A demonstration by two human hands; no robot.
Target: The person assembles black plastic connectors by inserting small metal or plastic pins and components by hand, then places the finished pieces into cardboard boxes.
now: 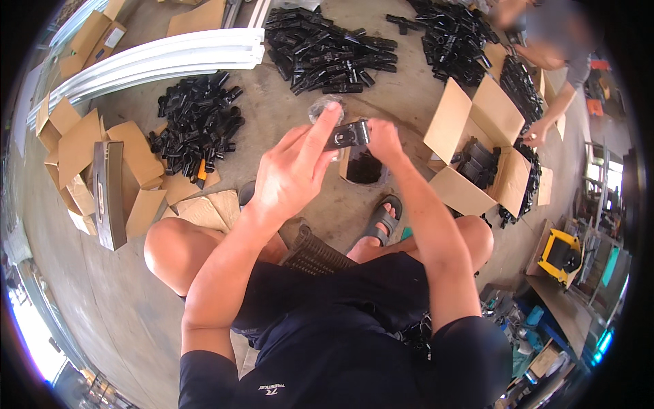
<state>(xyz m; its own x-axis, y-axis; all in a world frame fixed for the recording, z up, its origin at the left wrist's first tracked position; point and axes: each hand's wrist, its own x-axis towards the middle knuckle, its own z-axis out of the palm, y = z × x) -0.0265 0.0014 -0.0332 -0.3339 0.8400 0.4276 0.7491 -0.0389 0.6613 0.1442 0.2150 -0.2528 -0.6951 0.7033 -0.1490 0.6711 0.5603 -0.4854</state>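
In front of me my left hand (293,167) grips a short black metal pipe fitting (350,135), which has a hole in its side. The left index finger is stretched out past it. My right hand (385,142) is closed at the fitting's right end, its fingertips pinched together; whatever they hold is hidden. Just beneath the hands stands a small container (364,168) of small dark parts. A crumpled clear plastic bag (325,108) lies behind the left hand.
Piles of black fittings (327,51) cover the floor ahead, with another pile (197,123) at left. An open carton (477,153) holding black parts stands right. Opened cartons (88,150) and long white metal profiles (163,58) lie left. A co-worker's hand (538,131) reaches in at far right.
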